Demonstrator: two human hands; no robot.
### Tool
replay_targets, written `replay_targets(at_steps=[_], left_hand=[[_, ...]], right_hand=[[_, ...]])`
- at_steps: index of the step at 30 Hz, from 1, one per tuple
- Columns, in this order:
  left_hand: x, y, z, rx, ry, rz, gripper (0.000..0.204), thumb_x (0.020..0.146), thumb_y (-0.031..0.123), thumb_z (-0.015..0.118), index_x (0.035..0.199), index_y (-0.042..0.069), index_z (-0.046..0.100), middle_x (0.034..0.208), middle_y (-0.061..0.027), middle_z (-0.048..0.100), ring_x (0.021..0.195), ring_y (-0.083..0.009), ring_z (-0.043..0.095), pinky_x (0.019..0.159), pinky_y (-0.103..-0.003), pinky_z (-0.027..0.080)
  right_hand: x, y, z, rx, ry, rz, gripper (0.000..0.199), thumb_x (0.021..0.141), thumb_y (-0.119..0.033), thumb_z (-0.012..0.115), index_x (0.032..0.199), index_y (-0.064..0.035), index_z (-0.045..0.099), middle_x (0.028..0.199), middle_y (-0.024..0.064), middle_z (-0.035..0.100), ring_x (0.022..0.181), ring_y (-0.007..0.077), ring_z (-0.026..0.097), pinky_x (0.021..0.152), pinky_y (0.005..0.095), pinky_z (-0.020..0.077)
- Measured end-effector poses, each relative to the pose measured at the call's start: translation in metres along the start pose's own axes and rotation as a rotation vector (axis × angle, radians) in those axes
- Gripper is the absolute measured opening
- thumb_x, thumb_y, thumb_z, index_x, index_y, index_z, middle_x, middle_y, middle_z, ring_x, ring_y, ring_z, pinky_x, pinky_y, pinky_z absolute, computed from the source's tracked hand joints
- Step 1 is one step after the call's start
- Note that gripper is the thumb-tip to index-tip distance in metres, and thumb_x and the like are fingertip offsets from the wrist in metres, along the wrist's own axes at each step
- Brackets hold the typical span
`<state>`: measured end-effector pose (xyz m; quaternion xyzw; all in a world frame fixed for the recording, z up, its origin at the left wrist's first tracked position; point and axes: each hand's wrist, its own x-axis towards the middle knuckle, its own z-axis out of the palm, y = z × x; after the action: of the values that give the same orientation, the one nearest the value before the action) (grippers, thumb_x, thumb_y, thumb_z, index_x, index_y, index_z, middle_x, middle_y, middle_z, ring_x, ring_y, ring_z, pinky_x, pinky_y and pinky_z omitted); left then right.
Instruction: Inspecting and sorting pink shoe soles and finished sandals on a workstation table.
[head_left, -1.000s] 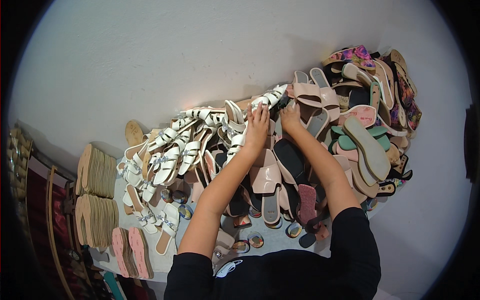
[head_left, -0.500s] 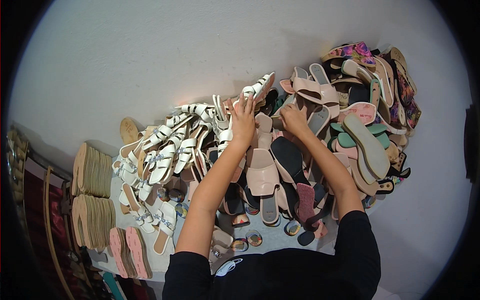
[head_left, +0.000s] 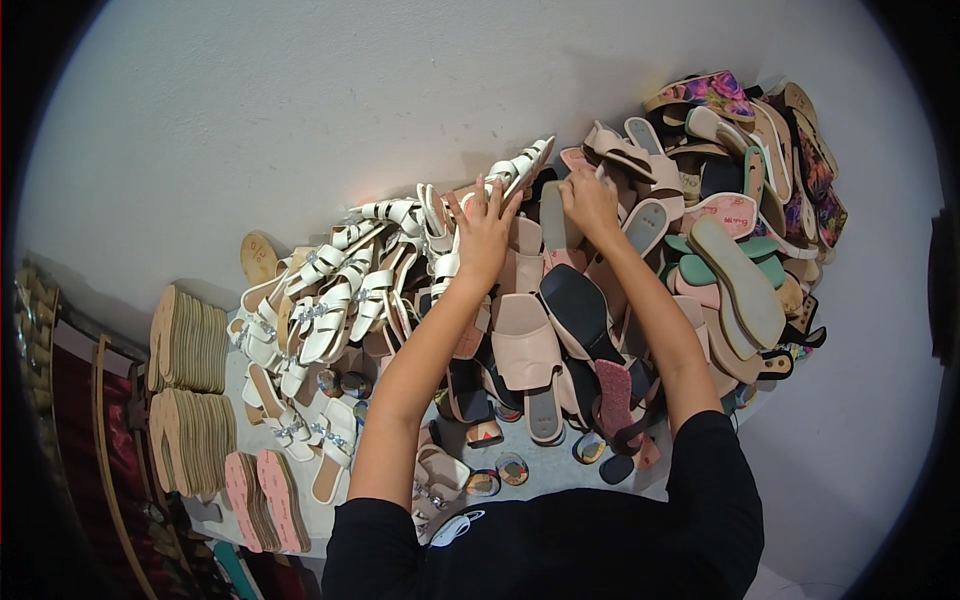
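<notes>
Upper centre of frame: left hand (head_left: 484, 232) lay flat, fingers spread, steadying white strappy sandals (head_left: 340, 290); right hand (head_left: 588, 200) fingers pinched a beige sandal (head_left: 556, 215).

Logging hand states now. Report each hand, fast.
Left hand: open, fingers spread flat on the white strappy sandals.
Right hand: fingers curled on a pink sandal; grip cannot be told.
</notes>
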<state>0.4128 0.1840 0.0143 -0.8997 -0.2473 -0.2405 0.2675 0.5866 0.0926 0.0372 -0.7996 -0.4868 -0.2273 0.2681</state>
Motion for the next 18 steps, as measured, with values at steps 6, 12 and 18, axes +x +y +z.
replay_targets(at_steps=[6, 12, 18], left_hand=[[0.005, 0.001, -0.027, -0.368, 0.034, -0.055, 0.077, 0.076, 0.05, 0.058, 0.138, 0.012, 0.032, 0.141, -0.008, 0.034, 0.132, -0.0334, 0.027, 0.093, -0.075, 0.0], [0.01, 0.024, -0.046, -0.71, 0.096, -0.095, 0.103, 0.067, 0.062, 0.062, 0.136, -0.005, 0.026, 0.14, -0.0161, 0.033, 0.133, -0.0379, 0.021, 0.092, -0.074, -0.001], [0.031, 0.033, -0.059, -0.666, 0.116, -0.158, 0.107, 0.064, 0.055, 0.067, 0.139, -0.004, 0.02, 0.143, -0.0184, 0.027, 0.133, -0.04, 0.02, 0.092, -0.074, -0.003]], right_hand=[[0.025, -0.018, -0.027, 0.164, 0.08, -0.016, 0.021, 0.077, -0.022, 0.055, 0.082, -0.0035, 0.062, 0.087, 0.0127, 0.059, 0.077, 0.0319, 0.06, 0.075, 0.0442, 0.0448], [0.01, -0.035, -0.046, 0.211, 0.166, -0.108, 0.017, 0.076, -0.019, 0.055, 0.078, -0.0037, 0.062, 0.082, 0.0126, 0.058, 0.071, 0.0317, 0.06, 0.065, 0.0413, 0.0482], [0.019, -0.031, -0.065, 0.244, 0.2, -0.058, 0.016, 0.077, -0.019, 0.057, 0.08, -0.0041, 0.061, 0.081, 0.0112, 0.057, 0.066, 0.0321, 0.06, 0.06, 0.041, 0.049]])
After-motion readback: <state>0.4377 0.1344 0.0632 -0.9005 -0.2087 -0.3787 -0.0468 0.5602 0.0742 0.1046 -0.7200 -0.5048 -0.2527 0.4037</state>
